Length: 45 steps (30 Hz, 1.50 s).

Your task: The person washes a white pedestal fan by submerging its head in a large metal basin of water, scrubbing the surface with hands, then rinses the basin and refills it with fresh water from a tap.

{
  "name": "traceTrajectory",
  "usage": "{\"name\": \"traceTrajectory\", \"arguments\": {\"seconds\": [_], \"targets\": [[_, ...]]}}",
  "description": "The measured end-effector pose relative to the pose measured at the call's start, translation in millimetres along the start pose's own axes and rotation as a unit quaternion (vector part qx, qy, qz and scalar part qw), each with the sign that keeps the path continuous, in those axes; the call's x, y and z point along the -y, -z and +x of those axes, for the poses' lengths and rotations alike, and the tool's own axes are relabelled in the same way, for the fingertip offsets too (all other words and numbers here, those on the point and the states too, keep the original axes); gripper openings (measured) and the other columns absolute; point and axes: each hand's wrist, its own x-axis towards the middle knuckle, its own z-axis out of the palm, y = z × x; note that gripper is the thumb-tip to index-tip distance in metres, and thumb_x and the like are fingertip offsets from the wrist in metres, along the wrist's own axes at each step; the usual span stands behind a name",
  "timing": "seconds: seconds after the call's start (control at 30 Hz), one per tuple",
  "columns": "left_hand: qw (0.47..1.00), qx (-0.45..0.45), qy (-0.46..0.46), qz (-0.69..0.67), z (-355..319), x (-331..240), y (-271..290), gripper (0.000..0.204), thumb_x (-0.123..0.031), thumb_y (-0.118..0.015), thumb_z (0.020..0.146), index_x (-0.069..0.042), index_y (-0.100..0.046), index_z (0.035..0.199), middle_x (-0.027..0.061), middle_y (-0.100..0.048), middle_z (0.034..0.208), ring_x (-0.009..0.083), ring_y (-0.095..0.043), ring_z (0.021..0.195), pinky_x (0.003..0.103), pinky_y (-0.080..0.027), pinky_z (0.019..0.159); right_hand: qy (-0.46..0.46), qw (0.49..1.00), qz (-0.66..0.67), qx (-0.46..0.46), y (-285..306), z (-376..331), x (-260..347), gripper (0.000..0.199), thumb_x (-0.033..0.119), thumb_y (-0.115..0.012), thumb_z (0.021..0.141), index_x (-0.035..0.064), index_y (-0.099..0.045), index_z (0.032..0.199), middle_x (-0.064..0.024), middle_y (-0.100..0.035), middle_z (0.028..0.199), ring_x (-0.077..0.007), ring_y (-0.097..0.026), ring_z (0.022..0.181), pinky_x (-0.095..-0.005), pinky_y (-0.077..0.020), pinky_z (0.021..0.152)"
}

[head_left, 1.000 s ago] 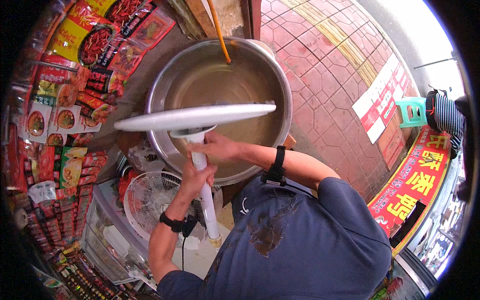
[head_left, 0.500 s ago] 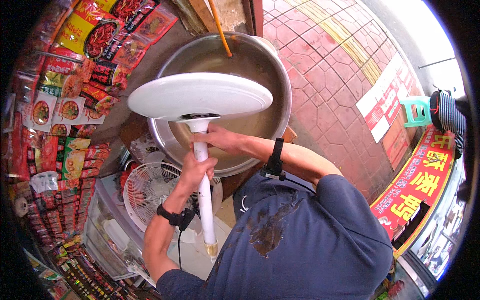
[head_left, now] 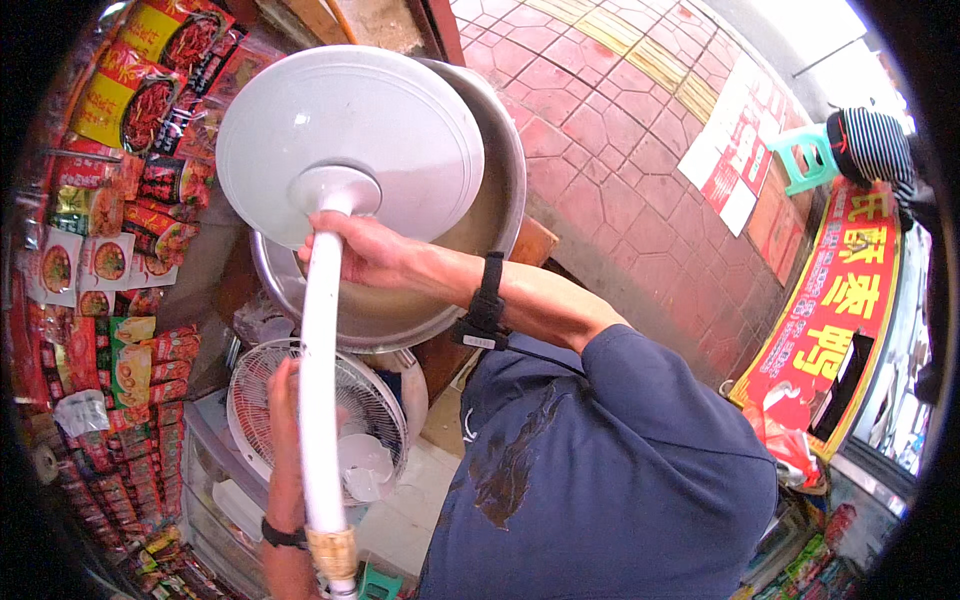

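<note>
Both hands are on the white fan stand [head_left: 322,380] as I watch from the head camera. Right hand [head_left: 362,250] is clenched around the pole just below the round white base [head_left: 350,140], a black wristband [head_left: 487,300] on that arm. Left hand [head_left: 285,400] sits lower on the pole, behind it; I take it to be gripping, though its fingers are mostly hidden. Behind the round base, touching or nearly so, lies a large steel basin [head_left: 490,200]. Below the basin, behind the pole, rests a white fan grille [head_left: 370,420]. Left of the pole hang red snack packets [head_left: 130,100]. Right of the basin spreads red paving [head_left: 620,130].
</note>
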Motion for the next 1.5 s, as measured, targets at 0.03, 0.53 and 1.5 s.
{"name": "traceTrajectory", "arguments": {"seconds": [0.03,0.53,1.5], "targets": [[0.991,-0.013,-0.105,0.084,-11.4,-13.4,-2.2,0.094,-0.039,-0.085,0.081,0.004,-0.033,0.148,0.0172,-0.047,0.138,0.0295,-0.052,0.125,0.042,-0.043,0.106,0.014,1.000,0.021,0.002,-1.0,0.4,-1.7,0.020,0.019,-0.061,0.098,0.0003,-0.055,0.102,-0.0117,-0.063,0.093,-0.0262,-0.068,0.088,-0.0418,-0.0594,0.087],[0.870,-0.143,-0.310,-0.355,53.2,-150.2,-10.8,0.053,-0.052,-0.070,0.090,-0.011,-0.050,0.117,0.0046,-0.050,0.111,0.0262,-0.048,0.115,0.052,-0.028,0.116,0.145,0.976,0.146,0.071,-51.3,-123.3,10.6,0.035,0.046,-0.056,0.101,0.0138,-0.057,0.113,-0.0041,-0.067,0.108,-0.0213,-0.066,0.101,-0.0410,-0.0558,0.091],[0.911,0.193,0.001,-0.366,327.4,-147.0,-542.1,0.024,-0.018,-0.080,0.088,-0.008,-0.061,0.096,-0.0006,-0.058,0.094,0.0112,-0.053,0.091,0.029,-0.043,0.087,0.252,0.891,-0.004,-0.378,314.8,-361.5,154.5,0.052,0.050,-0.052,0.103,0.0058,-0.051,0.131,-0.0086,-0.065,0.114,-0.0170,-0.064,0.098,-0.0313,-0.0536,0.083]]}}
